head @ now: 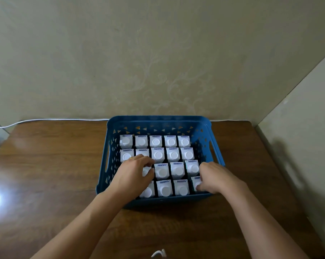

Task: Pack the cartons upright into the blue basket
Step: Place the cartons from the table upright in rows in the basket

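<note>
The blue basket [158, 121] stands on the wooden table against the wall. Several white cartons [172, 155] with round white caps stand upright in it in rows. My left hand [132, 173] lies over the cartons at the near left, fingers curled around the top of one carton [146, 171]. My right hand [216, 177] rests at the near right corner, fingertips on the cap of the corner carton [196, 182]. Both hands hide parts of the cartons beneath them.
The brown wooden table [45, 165] reaches to the wall behind and a side wall at the right. A white cable [51, 120] runs along the table's back edge. A small white object [158, 253] lies at the near edge.
</note>
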